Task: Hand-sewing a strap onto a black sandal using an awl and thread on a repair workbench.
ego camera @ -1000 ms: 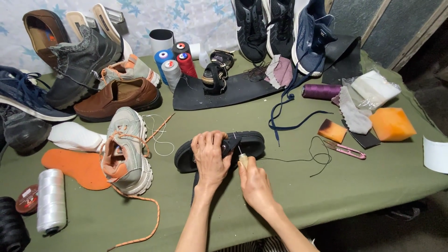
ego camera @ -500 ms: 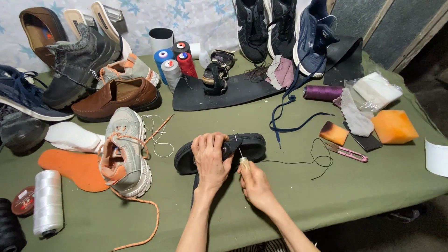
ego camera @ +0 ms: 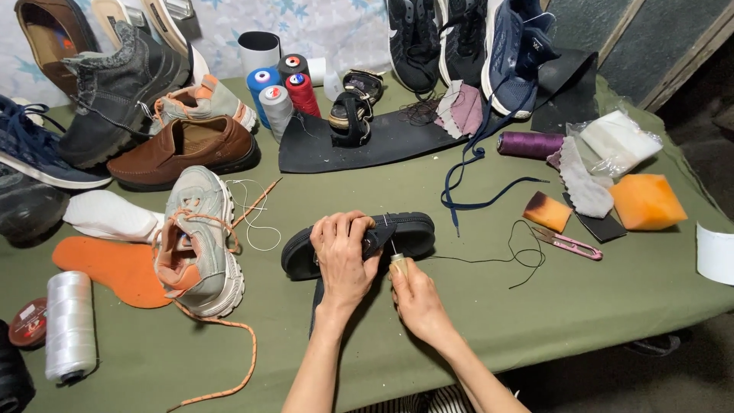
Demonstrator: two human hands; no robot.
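Observation:
A black sandal (ego camera: 413,232) lies sole-side toward me on the green table cover (ego camera: 459,321). My left hand (ego camera: 342,256) presses down on its middle and grips the strap. My right hand (ego camera: 413,294) holds a stitching awl with a pale wooden handle (ego camera: 398,265), its needle tip against the sandal's edge. A thin black thread (ego camera: 512,256) trails from the sandal to the right.
A grey sneaker with orange laces (ego camera: 197,241), an orange insole (ego camera: 115,268) and a white thread spool (ego camera: 69,325) lie left. Thread cones (ego camera: 279,99), more shoes and a black rubber sheet (ego camera: 397,134) sit behind. Pink snips (ego camera: 569,245), an orange sponge (ego camera: 646,200) and a purple spool (ego camera: 529,144) lie right.
My right hand with the awl has shifted slightly along the sandal's edge; my left hand keeps its hold on the sandal.

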